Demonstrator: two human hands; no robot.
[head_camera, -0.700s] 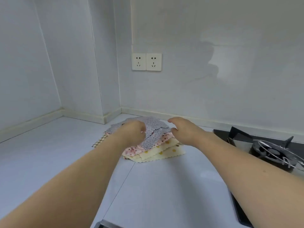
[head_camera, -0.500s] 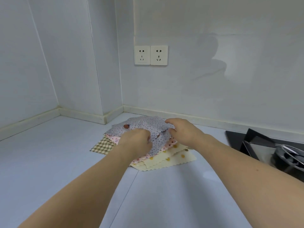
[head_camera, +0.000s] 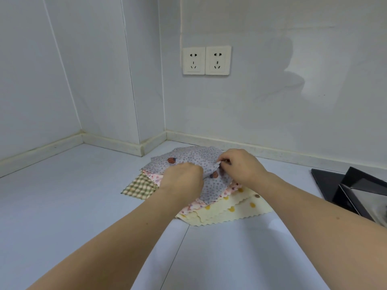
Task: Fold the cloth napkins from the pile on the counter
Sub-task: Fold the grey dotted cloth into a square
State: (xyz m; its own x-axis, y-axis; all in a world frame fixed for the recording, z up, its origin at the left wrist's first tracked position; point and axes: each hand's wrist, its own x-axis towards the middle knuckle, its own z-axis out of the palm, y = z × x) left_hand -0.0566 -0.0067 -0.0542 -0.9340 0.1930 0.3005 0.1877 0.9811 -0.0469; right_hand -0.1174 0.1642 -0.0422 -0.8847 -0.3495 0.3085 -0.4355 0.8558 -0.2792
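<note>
Counter corner: positions of items

Pile of napkins [head_camera: 209, 193] lies on the counter [head_camera: 62, 206], near the back wall, right of the inner corner. Top napkin [head_camera: 188, 158] lies uppermost; the others fan out beneath it to left, front and right. Left hand [head_camera: 182, 181] rests on the pile's near-left part. Right hand [head_camera: 240, 166] sits at the top napkin's right edge, pinching it. Twin sockets [head_camera: 207, 60] are on the wall behind and above the pile. Hob [head_camera: 326, 185] lies on the counter, well to the right.
</note>
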